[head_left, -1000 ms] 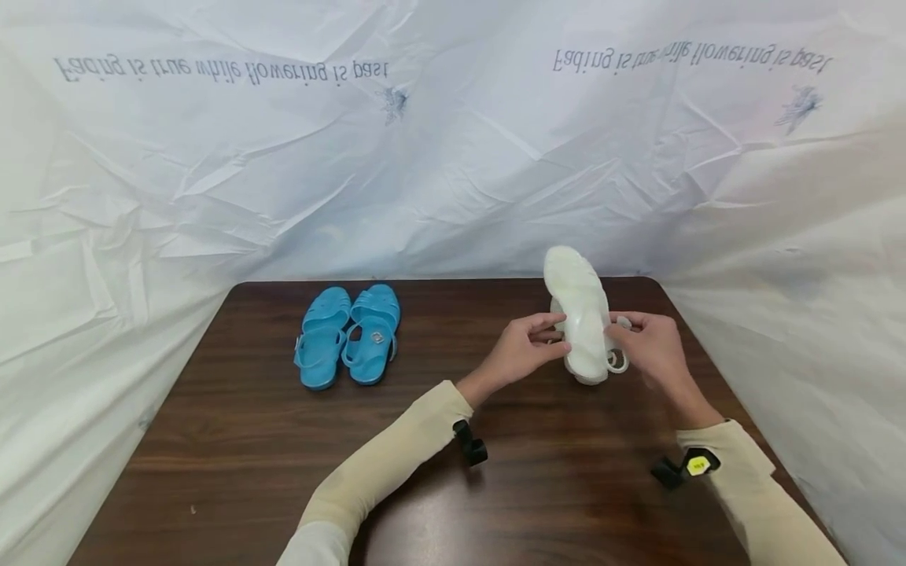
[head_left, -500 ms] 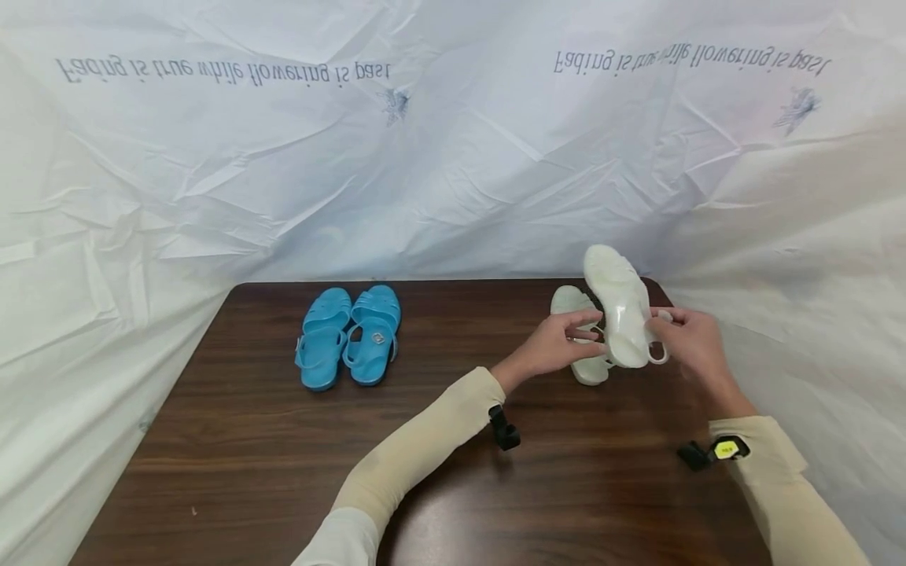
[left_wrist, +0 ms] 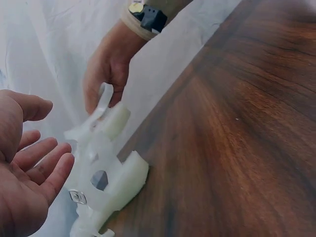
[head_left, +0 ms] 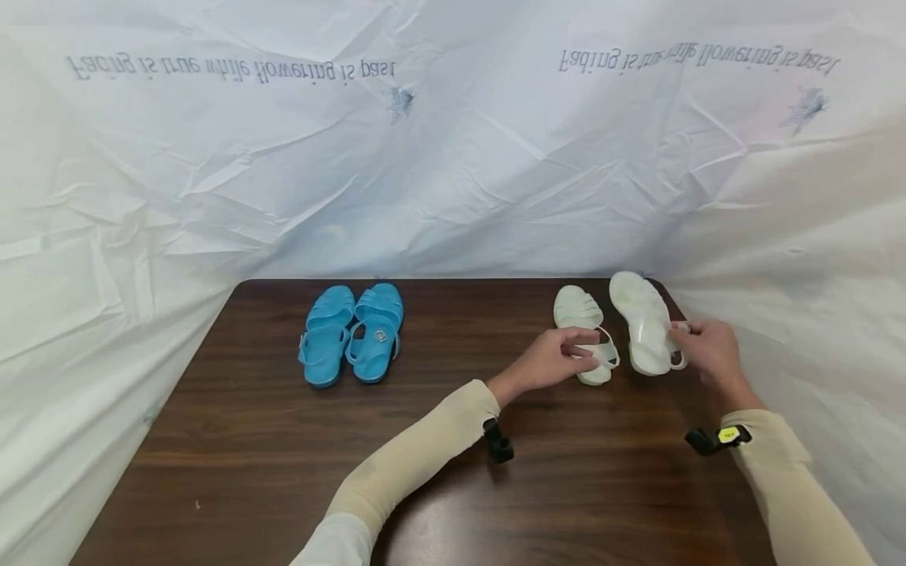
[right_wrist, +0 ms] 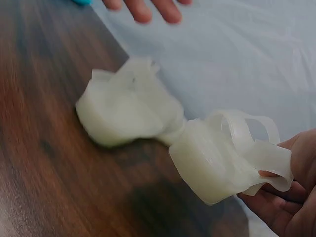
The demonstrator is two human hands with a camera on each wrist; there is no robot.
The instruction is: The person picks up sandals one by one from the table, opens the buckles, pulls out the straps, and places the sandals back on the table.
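Toward the table's far right corner, my right hand (head_left: 711, 354) pinches the strap of a white sandal (head_left: 646, 326). The right wrist view shows that sandal's heel end (right_wrist: 212, 163) close up, with fingers and thumb at its straps. A matching white sandal (head_left: 575, 305) rests upright on the table, just left of the gripped one. My left hand (head_left: 554, 358) is in front of this second sandal and hides part of it. Loosely bent fingers (left_wrist: 49, 158) of the left hand hold nothing in the left wrist view.
A pair of blue sandals (head_left: 325, 338) stands side by side at the back left of the dark wooden table (head_left: 283, 472). White sheeting (head_left: 453, 196) with printed lettering hangs behind the table and along both sides.
The right hand has carried its white sandal rightward off the other one, and has lowered it. The left hand moved right, then let the sandal go from its side. The blue sandals stay put.
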